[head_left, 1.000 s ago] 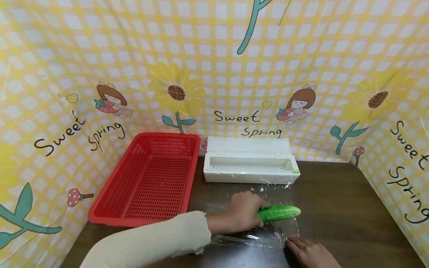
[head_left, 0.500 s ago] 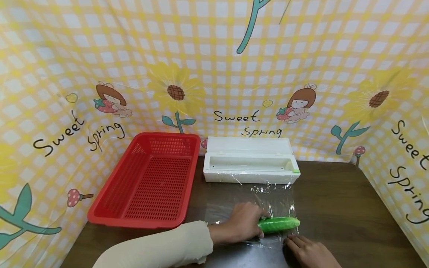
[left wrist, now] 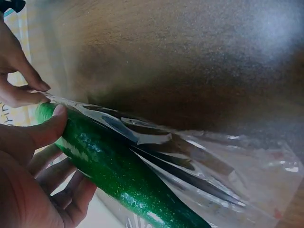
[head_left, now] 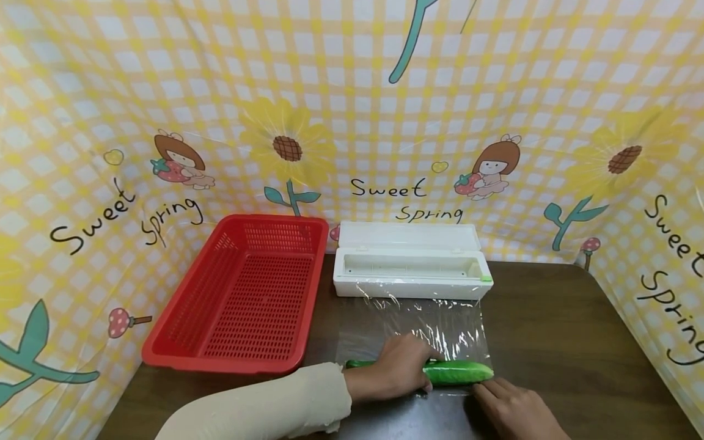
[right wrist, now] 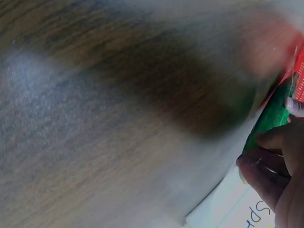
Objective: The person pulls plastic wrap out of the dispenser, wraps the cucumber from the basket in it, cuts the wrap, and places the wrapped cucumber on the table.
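Observation:
A green cucumber (head_left: pixel 459 372) lies crosswise near the front end of a sheet of clear cling film (head_left: pixel 401 321). My left hand (head_left: pixel 400 366) grips it around the middle; in the left wrist view the thumb lies over its top and the fingers curl along the other side. Beside the cucumber's right tip, my right hand (head_left: pixel 517 408) pinches the film's near corner between thumb and fingers. The film edge (left wrist: pixel 156 126) rises along the cucumber's near side in the left wrist view. From a white cling film box (head_left: pixel 412 288) with its lid up, the sheet runs forward.
At the left stands a red plastic basket (head_left: pixel 231 365) with slotted walls. The dark wooden table (head_left: pixel 561 330) extends to the right of the film. A yellow checked cloth (head_left: pixel 385 122) with printed flowers hangs behind and at both sides.
My left hand has brought the cucumber nearer to the front edge of the film and lowered it there. The right hand has shifted slightly and now touches close to the cucumber's tip.

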The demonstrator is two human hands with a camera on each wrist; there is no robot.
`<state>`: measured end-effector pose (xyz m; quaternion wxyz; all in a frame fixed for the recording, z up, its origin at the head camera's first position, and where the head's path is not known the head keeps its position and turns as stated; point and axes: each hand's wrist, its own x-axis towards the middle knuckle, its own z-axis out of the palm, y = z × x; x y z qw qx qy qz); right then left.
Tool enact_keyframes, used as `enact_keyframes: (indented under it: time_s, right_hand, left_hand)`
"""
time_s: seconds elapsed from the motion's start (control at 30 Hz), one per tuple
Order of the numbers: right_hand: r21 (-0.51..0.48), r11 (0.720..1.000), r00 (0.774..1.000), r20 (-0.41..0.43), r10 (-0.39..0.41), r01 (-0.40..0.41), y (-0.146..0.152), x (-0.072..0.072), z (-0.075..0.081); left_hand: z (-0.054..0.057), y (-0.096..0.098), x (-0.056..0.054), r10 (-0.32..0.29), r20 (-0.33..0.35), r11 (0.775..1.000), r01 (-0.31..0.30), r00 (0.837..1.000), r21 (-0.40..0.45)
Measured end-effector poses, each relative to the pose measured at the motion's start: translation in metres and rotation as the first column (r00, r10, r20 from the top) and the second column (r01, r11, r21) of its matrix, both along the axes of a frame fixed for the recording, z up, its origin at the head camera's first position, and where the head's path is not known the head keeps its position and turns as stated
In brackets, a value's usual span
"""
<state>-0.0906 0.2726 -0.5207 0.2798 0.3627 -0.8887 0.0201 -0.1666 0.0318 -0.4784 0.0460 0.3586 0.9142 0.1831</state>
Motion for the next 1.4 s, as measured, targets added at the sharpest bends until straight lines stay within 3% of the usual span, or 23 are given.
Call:
enact_keyframes:
  time_s: [0.37,0.8,0.97,1.17,1.3,1.4]
  right_hand:
    - [-0.134,0.989,0.994,0.089,-0.058,0.069,0.001,-0.002,0.005]
    - [-0.123,0.985,0.983,0.149,-0.104,0.123,0.000,-0.006,0.009]
    - [-0.110,0.977,0.969,0.188,-0.158,0.181,-0.003,-0.006,0.012]
    - [-0.123,0.975,0.967,0.200,-0.158,0.184,-0.004,-0.008,0.014]
    - [-0.136,0.979,0.973,0.195,-0.126,0.154,-0.003,-0.011,0.014]
    - [-0.137,0.981,0.977,0.186,-0.108,0.134,-0.001,-0.011,0.013]
  left_hand:
    - [-0.003,0.001,-0.001,0.005,0.028,0.998,-0.003,1.000,-0.057]
    - [-0.002,-0.004,-0.003,0.003,0.096,0.999,0.002,0.995,-0.048]
    - [0.000,-0.005,-0.004,-0.002,0.108,0.999,0.007,0.994,-0.047]
    - [0.000,-0.009,-0.005,0.008,0.125,1.000,-0.010,0.992,0.013]
    - [0.003,-0.015,-0.004,0.045,0.088,0.997,-0.050,0.995,0.057]
    - [0.005,-0.023,0.002,0.069,0.033,0.997,-0.070,0.997,0.021]
